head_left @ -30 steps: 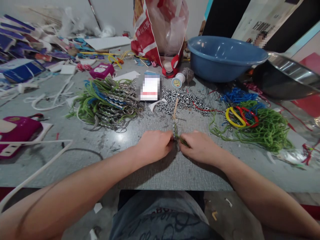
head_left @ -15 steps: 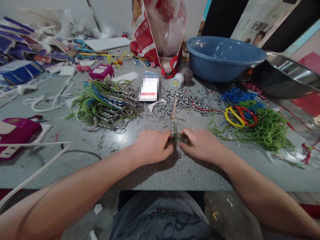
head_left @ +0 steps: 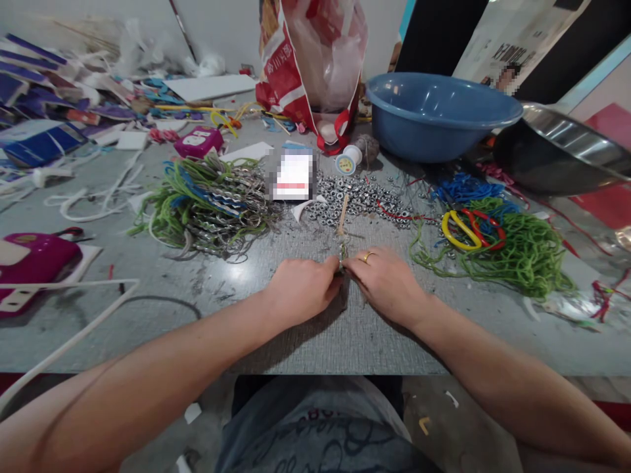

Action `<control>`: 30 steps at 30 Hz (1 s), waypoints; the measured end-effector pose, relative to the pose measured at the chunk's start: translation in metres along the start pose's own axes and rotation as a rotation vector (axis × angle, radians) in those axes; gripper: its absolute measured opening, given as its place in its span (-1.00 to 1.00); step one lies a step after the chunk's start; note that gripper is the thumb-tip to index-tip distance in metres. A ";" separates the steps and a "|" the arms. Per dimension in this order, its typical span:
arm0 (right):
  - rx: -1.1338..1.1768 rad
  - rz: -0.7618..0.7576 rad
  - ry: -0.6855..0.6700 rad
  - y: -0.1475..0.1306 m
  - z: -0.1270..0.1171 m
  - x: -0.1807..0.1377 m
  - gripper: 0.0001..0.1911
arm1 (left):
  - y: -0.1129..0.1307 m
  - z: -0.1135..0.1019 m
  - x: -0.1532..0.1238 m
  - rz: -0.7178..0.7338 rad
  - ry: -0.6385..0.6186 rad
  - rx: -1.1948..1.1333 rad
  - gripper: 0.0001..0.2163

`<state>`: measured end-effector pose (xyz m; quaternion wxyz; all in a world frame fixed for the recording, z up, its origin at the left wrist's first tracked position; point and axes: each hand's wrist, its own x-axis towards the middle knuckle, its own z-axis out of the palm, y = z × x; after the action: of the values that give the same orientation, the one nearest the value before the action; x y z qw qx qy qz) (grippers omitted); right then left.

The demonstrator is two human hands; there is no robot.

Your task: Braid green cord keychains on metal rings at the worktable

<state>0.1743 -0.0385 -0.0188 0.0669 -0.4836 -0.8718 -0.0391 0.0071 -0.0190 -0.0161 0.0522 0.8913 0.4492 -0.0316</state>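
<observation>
My left hand [head_left: 308, 286] is closed, its thumb and fingers pinching a green and grey cord [head_left: 344, 249] low over the table. Close against it, my right hand [head_left: 387, 282], with a gold ring, pinches the same cord; its strands are mostly hidden under the fingers. Ahead of the hands the cord runs up to a thin wooden stick [head_left: 344, 213] on the tabletop. Small metal nuts [head_left: 332, 197] lie scattered around the stick.
To the left lies a bundle of finished-looking braided cords [head_left: 211, 203]. At right are loose green cords [head_left: 532, 256], scissors [head_left: 461, 230] with yellow and red handles, and blue cords [head_left: 470, 187]. A blue basin [head_left: 444, 118], thread spool [head_left: 346, 161] and red bag [head_left: 290, 85] stand behind.
My right hand has moved slightly left and turned over, bringing its fingertips up against my left hand at the cord. My left hand stays almost in place.
</observation>
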 end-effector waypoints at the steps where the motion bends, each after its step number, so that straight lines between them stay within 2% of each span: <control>1: -0.013 0.022 -0.022 0.001 -0.001 0.000 -0.80 | 0.000 -0.001 0.000 0.002 -0.008 -0.004 -0.71; 6: -0.024 0.140 -0.169 0.001 -0.009 -0.001 -0.79 | -0.003 -0.003 0.001 0.033 -0.043 -0.027 -0.73; 10: -0.051 0.162 -0.266 -0.001 -0.012 0.000 -0.80 | -0.004 -0.006 0.001 0.061 -0.049 -0.014 -0.75; 18: -0.030 0.126 -0.242 -0.005 -0.014 -0.004 -0.79 | -0.004 -0.002 -0.001 0.032 -0.014 0.016 -0.73; 22: -0.001 0.216 -0.316 -0.008 -0.015 -0.001 -0.77 | -0.001 0.002 0.000 -0.003 0.010 0.005 -0.64; 26: 0.039 0.328 -0.383 -0.012 -0.014 0.002 -0.73 | -0.002 0.005 0.000 0.022 0.023 0.007 -0.72; 30: 0.077 0.377 -0.361 -0.012 -0.012 0.001 -0.70 | -0.003 0.006 0.001 0.052 0.004 0.023 -0.76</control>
<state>0.1647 -0.0452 -0.0064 -0.0654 -0.6337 -0.7651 0.0942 0.0051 -0.0169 -0.0226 0.0417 0.9032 0.4258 -0.0337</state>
